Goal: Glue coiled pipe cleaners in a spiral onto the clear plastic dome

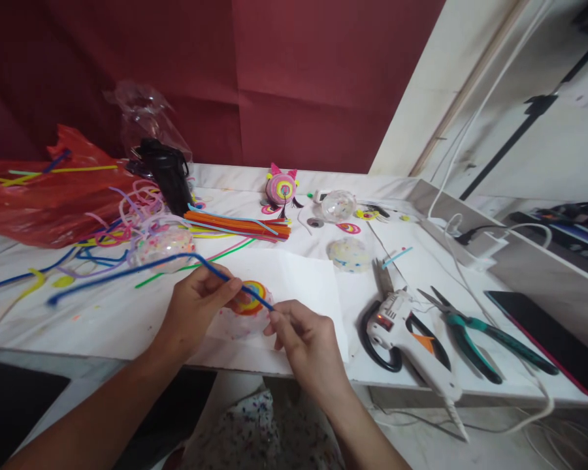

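Note:
A blue pipe cleaner (142,266) stretches between my two hands, its long free end trailing off to the left. My left hand (200,303) pinches it partway along, where it bends. Its right end is pinched between the thumb and fingers of my right hand (301,333). Just beneath it sits a clear ball with coloured specks (242,324), bearing a coil of yellow, orange and blue rings (251,295). That ball rests on a white paper sheet (306,281), partly hidden behind my hands.
On the right lie a glue gun (396,323), scissors (385,281), pliers (470,323) and a phone (543,336). Behind are orange pipe cleaners (240,225), a pink decorated ball (281,187) and clear dome pieces (349,253). A red plastic bag (53,209) lies left.

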{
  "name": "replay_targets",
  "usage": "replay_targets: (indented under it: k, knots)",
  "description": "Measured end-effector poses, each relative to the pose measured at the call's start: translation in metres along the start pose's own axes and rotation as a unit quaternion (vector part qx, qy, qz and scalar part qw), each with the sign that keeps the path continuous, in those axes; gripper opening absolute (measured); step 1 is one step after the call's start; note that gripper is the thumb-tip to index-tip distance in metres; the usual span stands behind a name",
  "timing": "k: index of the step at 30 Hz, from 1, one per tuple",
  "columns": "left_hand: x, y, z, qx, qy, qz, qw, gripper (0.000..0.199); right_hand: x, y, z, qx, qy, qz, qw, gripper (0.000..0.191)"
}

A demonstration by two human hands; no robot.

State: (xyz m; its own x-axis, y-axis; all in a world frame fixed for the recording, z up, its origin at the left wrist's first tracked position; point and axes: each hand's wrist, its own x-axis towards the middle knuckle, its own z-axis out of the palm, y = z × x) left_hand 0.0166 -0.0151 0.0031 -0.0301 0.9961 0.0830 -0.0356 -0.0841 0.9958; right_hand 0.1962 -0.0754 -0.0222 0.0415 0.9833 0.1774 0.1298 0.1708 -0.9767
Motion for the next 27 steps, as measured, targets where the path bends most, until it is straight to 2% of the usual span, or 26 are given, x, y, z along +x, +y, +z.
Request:
replay_targets:
  k: [8,11,15,18,21,23,25,27]
  knots:
    - [0.008,-0.001,-0.001,-0.025,0.008,-0.007,1.0,0.055,0.011,-0.001,0.0,-0.034,-0.016,-0.026,0.999,0.029]
    - [0.013,-0.002,-0.005,-0.017,0.004,-0.008,1.0,0.059,0.018,0.001,0.0,-0.042,-0.002,-0.028,0.999,0.028]
    - [0.015,0.0,-0.012,0.029,-0.024,0.007,0.999,0.057,0.033,0.006,-0.001,-0.05,0.027,-0.036,0.998,0.027]
    - [0.012,0.002,-0.018,0.067,-0.062,0.013,0.996,0.052,0.047,0.01,-0.003,-0.045,0.025,-0.046,0.998,0.024]
    - [0.007,0.007,-0.022,0.105,-0.083,0.054,0.99,0.037,0.057,0.014,-0.003,-0.072,0.015,-0.058,0.996,0.022]
    - [0.008,0.011,-0.022,0.139,-0.082,0.11,0.981,0.026,0.061,0.015,-0.001,-0.098,0.009,-0.062,0.993,0.021]
    - [0.016,0.014,-0.019,0.195,-0.086,0.187,0.959,0.02,0.064,0.016,0.0,-0.117,0.007,-0.064,0.991,0.02]
    - [0.03,0.013,-0.014,0.246,-0.118,0.243,0.931,0.021,0.066,0.015,0.002,-0.137,0.009,-0.071,0.988,0.019]
